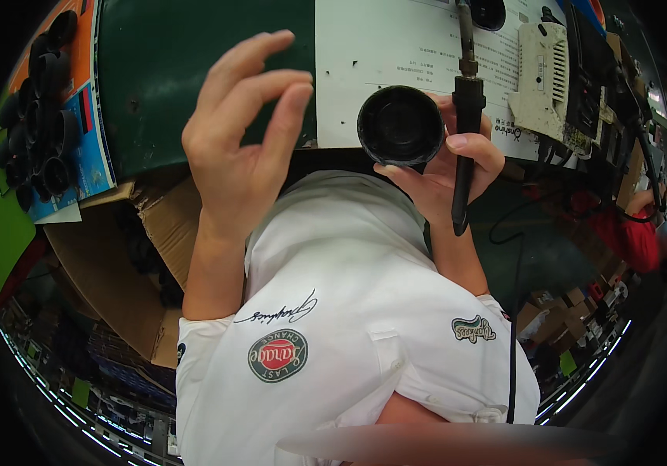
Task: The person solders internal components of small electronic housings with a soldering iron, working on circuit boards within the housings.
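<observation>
My right hand (pixel 469 159) grips a soldering iron (pixel 469 109), its black handle pointing down and its metal barrel pointing away from me. The same hand also holds a round black cup-shaped part (pixel 400 126), with its hollow side facing up, over the near edge of the white sheet. Raised over the dark green mat, my left hand (pixel 244 124) is open, the fingers loosely curved. Its thumb tip comes close to the index fingertip, and I see nothing between them.
Several black round parts (pixel 42 109) lie grouped on an orange and blue sheet at the left. A worn, pale slotted device (pixel 543 81) stands at the right, with cables nearby. Another black round part (pixel 489 12) sits at the far edge. Below the table is a cardboard box (pixel 104 272).
</observation>
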Tool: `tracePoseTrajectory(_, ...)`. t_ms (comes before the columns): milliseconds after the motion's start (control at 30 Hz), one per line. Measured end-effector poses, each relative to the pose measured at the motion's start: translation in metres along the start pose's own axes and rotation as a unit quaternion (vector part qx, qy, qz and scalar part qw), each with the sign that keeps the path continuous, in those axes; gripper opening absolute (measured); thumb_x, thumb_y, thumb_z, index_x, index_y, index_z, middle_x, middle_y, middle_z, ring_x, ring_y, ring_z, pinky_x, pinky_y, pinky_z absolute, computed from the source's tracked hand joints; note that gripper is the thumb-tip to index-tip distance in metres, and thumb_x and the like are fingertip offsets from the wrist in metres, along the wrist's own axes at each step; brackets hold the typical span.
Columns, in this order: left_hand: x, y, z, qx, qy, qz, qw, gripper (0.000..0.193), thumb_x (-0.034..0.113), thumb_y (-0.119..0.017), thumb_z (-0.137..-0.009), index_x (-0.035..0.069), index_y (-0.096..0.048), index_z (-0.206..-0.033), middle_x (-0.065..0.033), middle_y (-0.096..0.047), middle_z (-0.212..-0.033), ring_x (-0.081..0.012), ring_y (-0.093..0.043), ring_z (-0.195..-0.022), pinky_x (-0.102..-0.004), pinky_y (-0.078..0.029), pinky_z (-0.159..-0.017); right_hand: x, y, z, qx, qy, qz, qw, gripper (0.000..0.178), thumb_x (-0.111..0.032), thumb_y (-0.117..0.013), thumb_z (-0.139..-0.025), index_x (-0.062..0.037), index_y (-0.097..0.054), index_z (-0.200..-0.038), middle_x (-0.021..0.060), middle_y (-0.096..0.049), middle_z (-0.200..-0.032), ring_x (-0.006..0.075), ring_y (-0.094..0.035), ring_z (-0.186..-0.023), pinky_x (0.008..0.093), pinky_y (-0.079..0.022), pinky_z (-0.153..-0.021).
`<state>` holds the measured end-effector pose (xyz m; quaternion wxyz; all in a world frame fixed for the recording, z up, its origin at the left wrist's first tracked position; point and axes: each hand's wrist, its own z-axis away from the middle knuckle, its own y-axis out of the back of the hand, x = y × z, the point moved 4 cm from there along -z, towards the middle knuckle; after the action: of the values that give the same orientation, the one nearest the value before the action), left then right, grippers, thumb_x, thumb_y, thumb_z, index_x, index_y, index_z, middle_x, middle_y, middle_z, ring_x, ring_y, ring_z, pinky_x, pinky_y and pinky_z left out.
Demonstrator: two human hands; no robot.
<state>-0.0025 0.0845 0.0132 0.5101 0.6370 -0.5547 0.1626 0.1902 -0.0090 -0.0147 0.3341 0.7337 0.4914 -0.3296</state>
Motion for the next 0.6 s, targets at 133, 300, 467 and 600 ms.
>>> tracePoseTrajectory(133,0.038,-0.014,-0.001,-0.141,0.003,0.167,0.976,0.036,-0.005,-0.074,-0.067,-0.001,-0.067,-0.102,-0.0183,-0.054,-0.115,-0.0243,-0.062,-0.090,-0.0334,-0.053,-0.079,-0.002,0.001,0.001,0.045,-0.083,-0.109,0.990,0.069,-0.008,-0.088,-0.062,-0.0113,-0.042,-0.114,0.0163,-0.048,-0.116,0.0270,-0.058,-0.108,0.0348,-0.057,-0.084)
tracePoseTrajectory(300,0.021,-0.021,-0.026,-0.071,-0.066,0.037,0.995,0.029,-0.006,-0.075,-0.066,0.004,-0.070,-0.093,-0.0124,-0.054,-0.095,-0.0178,-0.058,-0.074,-0.0278,-0.050,-0.064,-0.005,0.007,-0.014,0.096,-0.145,-0.189,0.966,0.056,-0.011,-0.078,-0.077,-0.0084,-0.040,-0.118,0.0182,-0.051,-0.119,0.0270,-0.058,-0.108,0.0356,-0.057,-0.079)
tracePoseTrajectory(467,-0.051,-0.004,-0.136,0.122,0.000,-0.058,0.991,0.010,0.007,-0.068,-0.082,0.003,-0.070,-0.092,-0.0068,-0.054,-0.067,-0.0144,-0.053,-0.059,-0.0241,-0.042,-0.055,-0.001,0.033,-0.010,0.164,-0.178,-0.169,0.955,0.019,-0.013,-0.050,-0.098,-0.0051,-0.042,-0.113,0.0201,-0.059,-0.106,0.0264,-0.066,-0.089,0.0346,-0.057,-0.070)
tracePoseTrajectory(600,-0.134,0.011,-0.218,0.106,-0.110,-0.283,0.947,0.027,0.026,-0.066,-0.085,0.009,-0.070,-0.105,-0.0096,-0.066,-0.074,-0.0230,-0.064,-0.066,-0.0334,-0.049,-0.065,-0.014,0.032,-0.001,0.134,-0.186,-0.188,0.955,0.012,-0.010,-0.046,-0.099,-0.0042,-0.045,-0.109,0.0203,-0.060,-0.102,0.0234,-0.066,-0.083,0.0341,-0.057,-0.068)
